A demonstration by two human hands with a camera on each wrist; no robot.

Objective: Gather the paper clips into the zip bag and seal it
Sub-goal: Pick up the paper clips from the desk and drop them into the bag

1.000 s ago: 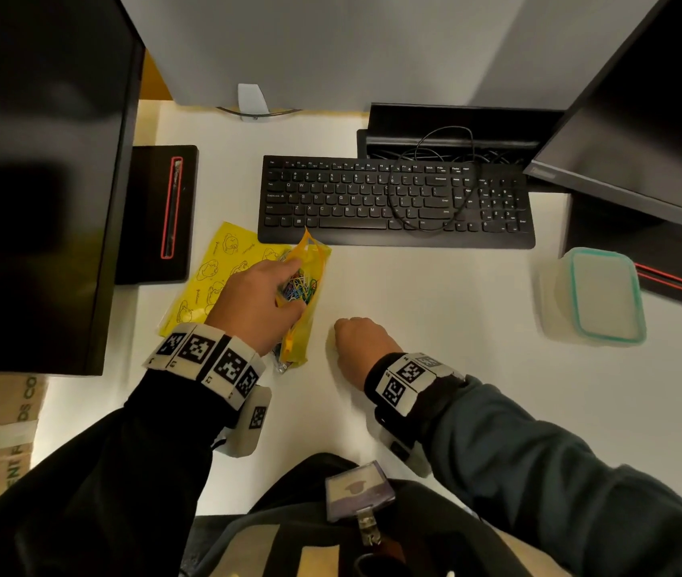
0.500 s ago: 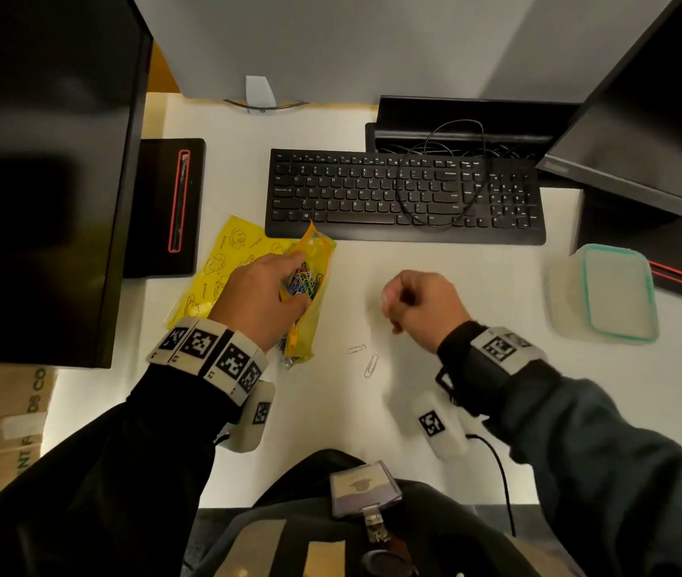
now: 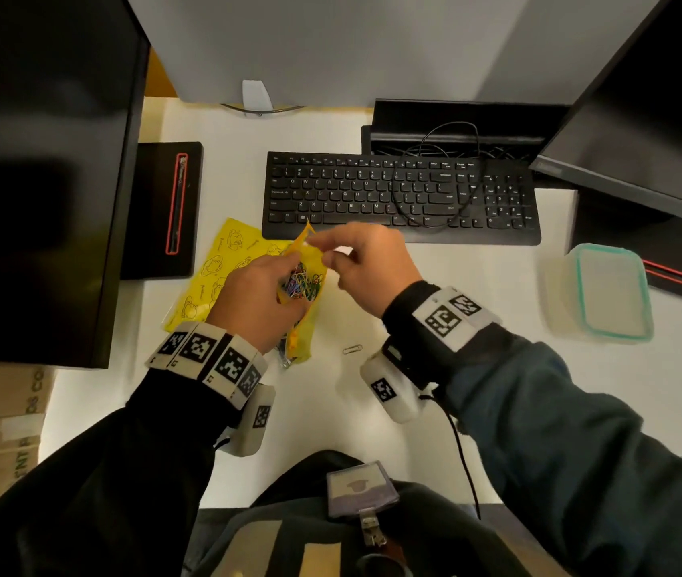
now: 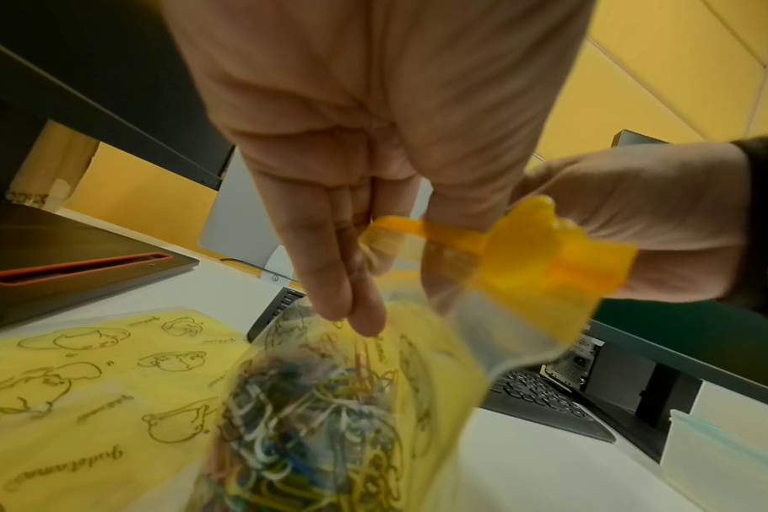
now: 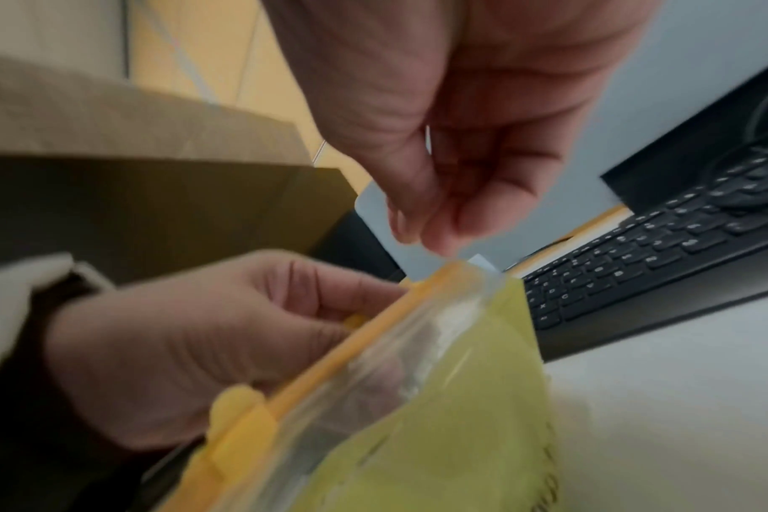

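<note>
My left hand [image 3: 285, 272] grips a yellow zip bag [image 3: 304, 326] near its mouth and keeps it tilted up off the white desk. Several coloured paper clips [image 3: 302, 283] fill the bag [image 4: 417, 363]. Its orange slider [image 4: 535, 239] sits at one end of the zip strip. My right hand [image 3: 322, 247] hovers at the bag's top corner with its fingertips [image 5: 421, 232] bunched together. Nothing shows between them. One loose silver paper clip [image 3: 352, 349] lies on the desk below my right wrist.
A second yellow printed bag [image 3: 210, 272] lies flat under my left hand. Behind it is a black keyboard [image 3: 397, 197] with a cable looped over it. A lidded plastic box [image 3: 605, 293] stands at the right. Monitors [image 3: 39, 160] flank the desk.
My right hand rose from the desk as a fist and swung left to the bag's mouth. Two clips showed on the desk where it had been; one shows now. My left hand kept hold of the bag.
</note>
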